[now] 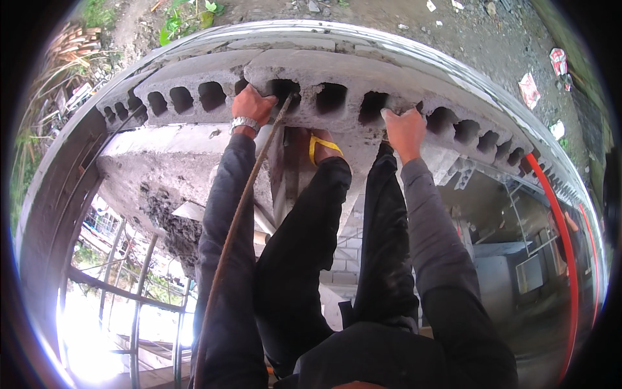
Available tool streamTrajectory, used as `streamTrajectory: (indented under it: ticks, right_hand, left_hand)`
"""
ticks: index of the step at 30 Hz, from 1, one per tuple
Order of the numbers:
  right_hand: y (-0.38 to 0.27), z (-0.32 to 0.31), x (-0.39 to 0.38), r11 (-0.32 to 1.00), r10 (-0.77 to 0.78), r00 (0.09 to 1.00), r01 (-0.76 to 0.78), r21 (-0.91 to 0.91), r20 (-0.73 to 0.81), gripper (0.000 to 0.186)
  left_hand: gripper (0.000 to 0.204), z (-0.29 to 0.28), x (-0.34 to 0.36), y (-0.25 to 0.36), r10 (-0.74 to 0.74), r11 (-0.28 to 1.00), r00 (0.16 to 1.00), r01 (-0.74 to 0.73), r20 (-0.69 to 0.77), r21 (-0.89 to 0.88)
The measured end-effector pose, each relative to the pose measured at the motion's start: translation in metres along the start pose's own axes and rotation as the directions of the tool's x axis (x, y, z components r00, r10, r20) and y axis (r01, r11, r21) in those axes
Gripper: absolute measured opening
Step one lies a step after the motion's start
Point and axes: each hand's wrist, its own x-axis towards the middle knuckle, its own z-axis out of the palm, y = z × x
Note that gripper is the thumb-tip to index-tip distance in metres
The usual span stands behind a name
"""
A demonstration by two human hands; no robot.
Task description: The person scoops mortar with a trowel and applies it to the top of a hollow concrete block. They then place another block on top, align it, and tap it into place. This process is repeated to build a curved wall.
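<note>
A grey concrete hollow block (346,72) lies in the top row of a curved-looking block wall, its dark cavities showing along the near side. My left hand (254,107), with a metal watch on the wrist, is closed around its left end. Its right end is held by my right hand (405,131), fingers bent over the edge beside a cavity. A rusty steel bar (236,227) runs from a cavity just right of my left hand, past my left forearm, to the lower edge. The fingertips of both hands are partly hidden.
Below the block, a foot with a yellow sandal strap (313,150) stands by a concrete ledge (155,139). Bent steel bars (136,305) rise at lower left. A red pipe or hose (562,240) hangs at right. Beyond the wall lies dirt ground (369,16) with litter.
</note>
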Motion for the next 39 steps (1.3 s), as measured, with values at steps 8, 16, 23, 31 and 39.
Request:
streamTrajectory:
  ticks: [8, 16, 23, 31, 39]
  right_hand:
    - [0.007, 0.006, 0.007, 0.997, -0.014, 1.0, 0.016, -0.082, 0.023, 0.057]
    - [0.009, -0.004, 0.005, 0.997, -0.04, 0.999, 0.04, -0.064, 0.001, 0.051]
    - [0.0, 0.002, 0.005, 0.998, 0.051, 0.995, -0.048, -0.037, 0.085, 0.05]
    - [-0.003, -0.016, 0.009, 0.995, 0.096, 0.968, -0.091, -0.028, 0.231, 0.048]
    - [0.011, -0.001, 0.012, 0.998, 0.05, 0.983, -0.057, 0.034, 0.174, 0.047]
  left_hand:
    - [0.062, -0.004, -0.001, 0.003, -0.054, 0.996, 0.999, 0.053, -0.004, -0.076]
    - [0.054, 0.008, 0.005, 0.01, -0.054, 0.998, 0.998, 0.054, -0.008, -0.041]
    - [0.063, 0.029, 0.016, -0.028, 0.075, 0.989, 0.997, -0.075, 0.0, 0.129]
    - [0.063, 0.008, 0.009, 0.0, -0.079, 0.997, 0.997, 0.079, -0.003, 0.016]
    - [0.064, 0.008, 0.008, -0.001, -0.101, 0.994, 0.995, 0.101, -0.025, -0.032]
